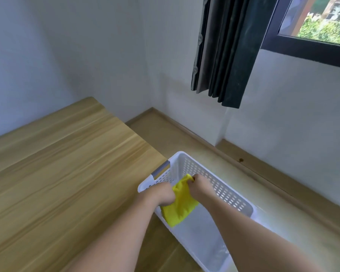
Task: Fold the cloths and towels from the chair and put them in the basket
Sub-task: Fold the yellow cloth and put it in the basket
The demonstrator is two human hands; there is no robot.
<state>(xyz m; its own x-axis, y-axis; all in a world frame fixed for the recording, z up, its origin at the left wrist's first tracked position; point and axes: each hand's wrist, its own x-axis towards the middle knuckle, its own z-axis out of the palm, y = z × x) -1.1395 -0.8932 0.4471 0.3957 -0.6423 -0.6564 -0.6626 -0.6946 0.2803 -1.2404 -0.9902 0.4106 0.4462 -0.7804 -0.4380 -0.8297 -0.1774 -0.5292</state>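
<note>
Here we pinch the yellow cloth with both hands, left hand and right hand, already inside the basket, its floor straight below.

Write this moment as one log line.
step: placing | hands: left, right grip yellow cloth | cloth: inside white basket

Soft daylight from the window, slight overall blur, wide-angle bending at the edges.
</note>
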